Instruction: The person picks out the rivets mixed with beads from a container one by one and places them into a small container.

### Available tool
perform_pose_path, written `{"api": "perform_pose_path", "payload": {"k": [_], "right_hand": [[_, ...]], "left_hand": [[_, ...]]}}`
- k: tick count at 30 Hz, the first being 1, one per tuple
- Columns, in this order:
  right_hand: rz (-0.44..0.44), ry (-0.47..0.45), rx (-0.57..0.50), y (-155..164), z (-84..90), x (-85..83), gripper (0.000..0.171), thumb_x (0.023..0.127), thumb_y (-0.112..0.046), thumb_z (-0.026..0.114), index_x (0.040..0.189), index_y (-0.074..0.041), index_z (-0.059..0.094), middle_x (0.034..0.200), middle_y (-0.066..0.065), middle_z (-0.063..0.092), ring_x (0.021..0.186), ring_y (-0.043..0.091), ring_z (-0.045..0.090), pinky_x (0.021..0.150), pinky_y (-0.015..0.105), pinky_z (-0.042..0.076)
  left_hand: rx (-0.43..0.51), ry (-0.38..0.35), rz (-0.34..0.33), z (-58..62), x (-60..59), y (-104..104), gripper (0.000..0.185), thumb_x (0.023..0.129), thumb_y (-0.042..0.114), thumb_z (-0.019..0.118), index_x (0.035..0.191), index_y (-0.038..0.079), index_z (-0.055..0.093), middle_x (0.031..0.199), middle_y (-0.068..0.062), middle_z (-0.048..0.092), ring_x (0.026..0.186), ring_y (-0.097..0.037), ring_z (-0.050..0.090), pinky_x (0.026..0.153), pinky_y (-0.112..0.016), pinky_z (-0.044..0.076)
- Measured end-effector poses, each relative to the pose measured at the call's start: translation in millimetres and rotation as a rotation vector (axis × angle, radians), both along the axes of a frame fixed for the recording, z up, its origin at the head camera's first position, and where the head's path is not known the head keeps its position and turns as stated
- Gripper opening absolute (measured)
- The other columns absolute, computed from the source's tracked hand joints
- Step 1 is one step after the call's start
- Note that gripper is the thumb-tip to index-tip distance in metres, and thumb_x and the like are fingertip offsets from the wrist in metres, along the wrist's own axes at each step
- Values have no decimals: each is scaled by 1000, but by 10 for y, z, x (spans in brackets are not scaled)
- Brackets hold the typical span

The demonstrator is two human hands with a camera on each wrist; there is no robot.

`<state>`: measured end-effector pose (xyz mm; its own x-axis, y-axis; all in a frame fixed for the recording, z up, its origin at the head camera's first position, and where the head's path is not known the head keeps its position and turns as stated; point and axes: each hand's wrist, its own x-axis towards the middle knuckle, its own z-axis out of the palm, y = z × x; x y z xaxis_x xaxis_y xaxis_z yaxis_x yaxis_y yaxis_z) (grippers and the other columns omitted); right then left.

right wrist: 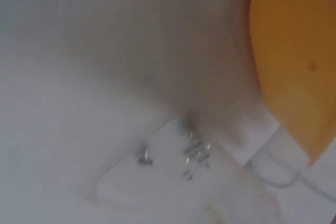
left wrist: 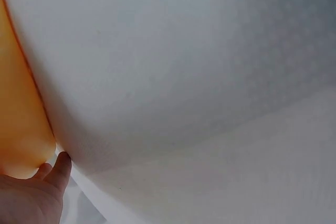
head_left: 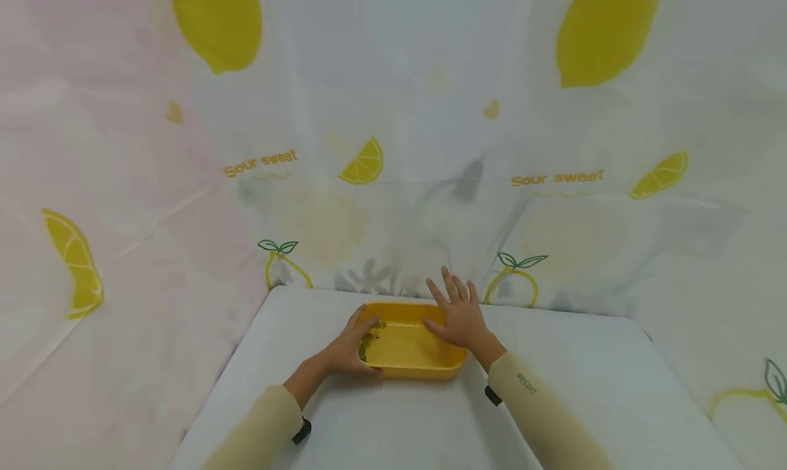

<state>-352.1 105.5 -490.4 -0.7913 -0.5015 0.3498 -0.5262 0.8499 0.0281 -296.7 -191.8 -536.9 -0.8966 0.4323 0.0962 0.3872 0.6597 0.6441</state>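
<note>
A yellow rectangular container [head_left: 406,373] stands on the white table near its far edge, with small green pieces [head_left: 364,348] gathered at its left end. My left hand [head_left: 348,349] grips that left end, its fingers spread round the rim and side. In the left wrist view, fingertips [left wrist: 62,167] of this hand lie by the yellow wall [left wrist: 21,103]. Over the right end of the container is my right hand [head_left: 461,322], fingers spread and holding nothing. Whether it touches the rim I cannot tell. The right wrist view shows the container's side [right wrist: 294,51] but not the hand.
Behind the white table [head_left: 572,367] hangs a pale sheet [head_left: 406,217] printed with lemons and words. In the right wrist view, a blurred whitish sheet or bag [right wrist: 152,182] with small shiny dark spots lies near the container; its kind is unclear.
</note>
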Motion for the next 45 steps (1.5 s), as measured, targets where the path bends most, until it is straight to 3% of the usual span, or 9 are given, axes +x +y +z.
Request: {"api": "perform_pose_path", "payload": {"k": [6,12,17,22,25,29,32,40,45], "right_hand": [[92,16,-65,-335,-164,93,81,91,-57,59,156,-17,32,164,22,14,142,41,32,113,67,23],[222,112,-149,-579,-281,126,70,88,-42,70,146,-10,47,154,26,33,131,43,46,106,62,39],[229,206,-258,-716,-363,118,47,82,-21,77,123,-4,61,126,23,56,108,37,60,88,48,55],[164,314,-327,-807,-468,63,30,79,-20,80,102,-5,68,97,11,60,81,24,60,71,33,57],[134,204,-314,-861,-494,96,28,83,-24,78,102,-6,68,96,8,61,80,21,62,70,31,57],[102,-95,-237,-913,-498,145,32,91,-30,71,114,-8,66,104,7,62,91,21,63,82,34,56],[86,-247,-168,-941,-514,158,36,94,-33,67,121,-9,64,110,7,62,99,23,61,89,37,54],[81,-323,-156,-1000,-560,107,32,96,-25,65,124,-10,63,110,4,63,99,20,60,92,35,53],[128,-288,-154,-1020,-518,55,16,96,-19,63,108,-11,72,97,2,61,89,18,59,87,32,53]], "left_hand": [[-10,-29,30,1,31,75,113,64,54,88,156,20,31,166,-16,-5,146,-46,24,110,-65,33],[-14,-10,15,26,19,153,114,65,55,88,156,19,30,166,-17,-5,143,-45,31,109,-63,36],[-37,3,7,40,-15,216,115,65,56,87,157,20,29,166,-16,-4,145,-42,29,111,-59,37],[-48,9,12,23,-18,199,115,65,57,86,156,19,29,166,-17,-3,146,-42,27,111,-59,36],[-39,12,10,6,-5,161,115,64,55,88,156,18,29,165,-19,-1,145,-44,27,109,-60,38],[-28,15,8,-5,17,119,115,64,54,88,156,18,29,165,-19,-1,145,-45,27,108,-61,38],[-22,17,3,-12,28,100,114,65,53,88,156,17,30,165,-19,-1,146,-46,25,108,-62,37],[-31,1,6,7,34,62,114,63,53,89,155,19,31,166,-17,-2,147,-45,23,109,-61,36],[-24,8,20,34,-15,49,112,63,53,89,154,19,34,166,-15,-3,146,-44,26,110,-59,37]]}}
